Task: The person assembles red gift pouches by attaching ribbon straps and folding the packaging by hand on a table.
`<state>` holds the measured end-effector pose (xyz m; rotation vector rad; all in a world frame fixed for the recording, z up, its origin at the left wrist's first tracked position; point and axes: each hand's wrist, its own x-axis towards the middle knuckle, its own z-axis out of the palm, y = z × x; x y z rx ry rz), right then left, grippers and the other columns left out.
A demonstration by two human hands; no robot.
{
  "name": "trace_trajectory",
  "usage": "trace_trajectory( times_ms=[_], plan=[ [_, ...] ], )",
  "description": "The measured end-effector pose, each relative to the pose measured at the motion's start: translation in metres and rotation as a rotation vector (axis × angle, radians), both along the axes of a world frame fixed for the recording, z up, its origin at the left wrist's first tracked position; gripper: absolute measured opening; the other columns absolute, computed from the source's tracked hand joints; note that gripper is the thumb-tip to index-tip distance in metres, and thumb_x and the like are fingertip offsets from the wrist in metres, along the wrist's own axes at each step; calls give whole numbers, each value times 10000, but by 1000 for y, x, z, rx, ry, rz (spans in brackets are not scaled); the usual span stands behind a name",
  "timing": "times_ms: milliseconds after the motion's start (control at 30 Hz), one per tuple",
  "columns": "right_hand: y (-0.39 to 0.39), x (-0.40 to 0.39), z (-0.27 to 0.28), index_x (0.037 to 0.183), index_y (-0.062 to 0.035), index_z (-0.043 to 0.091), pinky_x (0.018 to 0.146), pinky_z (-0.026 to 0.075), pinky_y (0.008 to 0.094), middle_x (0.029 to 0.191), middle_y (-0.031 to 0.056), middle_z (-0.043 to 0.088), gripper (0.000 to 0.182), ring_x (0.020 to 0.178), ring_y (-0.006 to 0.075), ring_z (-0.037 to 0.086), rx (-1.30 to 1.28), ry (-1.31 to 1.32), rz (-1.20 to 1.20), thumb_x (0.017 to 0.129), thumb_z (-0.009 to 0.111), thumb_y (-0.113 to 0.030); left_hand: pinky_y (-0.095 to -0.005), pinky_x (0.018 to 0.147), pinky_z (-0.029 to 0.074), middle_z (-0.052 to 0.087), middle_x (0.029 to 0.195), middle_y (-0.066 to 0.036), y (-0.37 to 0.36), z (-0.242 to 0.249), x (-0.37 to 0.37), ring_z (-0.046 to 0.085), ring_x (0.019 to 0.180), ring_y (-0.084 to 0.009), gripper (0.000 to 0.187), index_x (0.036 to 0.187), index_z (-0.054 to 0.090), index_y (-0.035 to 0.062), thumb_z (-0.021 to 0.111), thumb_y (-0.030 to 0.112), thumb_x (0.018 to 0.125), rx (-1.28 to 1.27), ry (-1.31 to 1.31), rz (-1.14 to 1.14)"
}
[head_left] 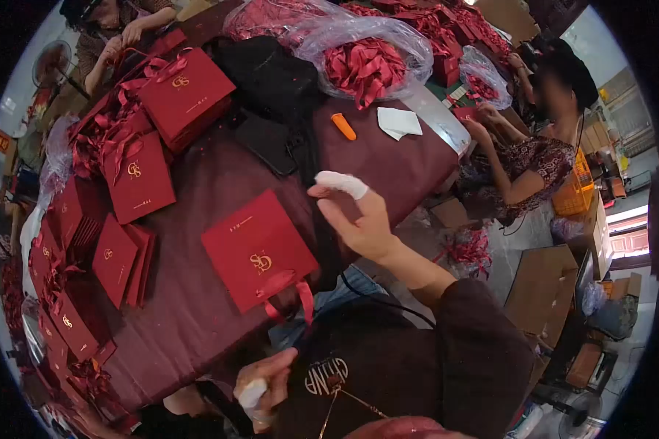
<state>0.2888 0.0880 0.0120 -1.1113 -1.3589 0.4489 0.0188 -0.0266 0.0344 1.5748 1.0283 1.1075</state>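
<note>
A red paper bag (260,249) with gold lettering lies flat on the table in front of me, its ribbon handles (289,296) toward my body. My right hand (359,219) hovers beyond the bag's right corner. Its thumb and fingers are apart with nothing between them, and one finger is wrapped in white. Close to my body, below the bag's ribbon, is my left hand (267,384). Its fingers are loosely bent, one also wrapped in white, and I see nothing in them. Neither hand touches the bag.
More red bags (187,95) stand and lie along the table's left side. Black cloth (263,80), an orange tube-like item (343,126) and white paper (399,123) lie farther back. Plastic sacks hold red ribbons (366,69). Two people work at the far left and right.
</note>
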Motion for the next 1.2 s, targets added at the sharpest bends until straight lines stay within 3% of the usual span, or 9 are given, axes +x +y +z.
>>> trace_trajectory(
  times_ms=[67,100,167,333,633,900,1100,1133,1200],
  plan=[
    [-5,27,-3,1071,-46,572,793,462,306,937,76,642,308,880,199,612,-17,-24,-151,774,648,-23,-358,753,511,641,982,-185,17,-21,-16,634,869,-326,88,858,653,-4,615,-9,779,577,402,213],
    [-4,45,-8,1054,-41,579,789,464,302,951,81,639,302,891,211,611,-66,-114,-241,764,663,-23,-417,876,468,533,1200,-170,28,7,-9,556,1073,-312,585,1327,353,88,571,-65,805,437,751,128],
    [15,88,3,1005,-78,609,817,453,313,953,83,641,246,894,225,611,46,-321,-364,770,665,-34,-458,954,385,547,1204,-130,47,-16,-18,460,1183,-340,424,1186,507,62,600,-3,778,380,630,23],
    [103,177,34,925,-145,639,756,455,344,922,19,639,189,869,219,595,290,-909,-412,739,667,-127,-466,988,360,499,1273,-45,72,0,-8,422,1227,-299,548,1268,443,109,661,80,765,348,886,-235],
    [160,194,22,946,-173,636,810,390,373,901,4,589,209,935,197,535,-46,-1421,-279,762,639,-272,-440,930,409,526,1204,-88,104,10,-1,468,1167,-329,570,1253,485,116,687,108,720,375,880,-395],
    [135,217,98,1057,-37,534,834,440,284,958,72,631,180,895,149,580,194,372,-90,916,533,-149,-413,857,476,572,1141,-106,113,17,-3,535,1086,-315,466,1215,514,103,607,34,764,591,900,-450],
    [77,237,218,1028,-36,500,789,454,317,915,120,621,142,856,198,582,848,252,50,942,472,-145,-358,781,511,618,1070,-143,121,7,-33,622,941,-302,387,1242,480,43,511,15,857,419,579,-66],
    [60,237,233,987,-36,514,788,481,342,893,120,614,134,847,211,589,905,230,8,932,491,-156,-321,797,492,614,1086,-139,119,-2,-17,619,927,-244,367,1256,458,-6,482,20,890,615,241,143],
    [26,215,249,930,-29,524,735,512,353,823,110,593,124,767,211,584,1022,187,-181,924,503,-152,-297,837,460,575,1146,-148,115,15,-18,587,970,-212,381,1280,425,-31,473,35,908,497,421,560]
  ],
)
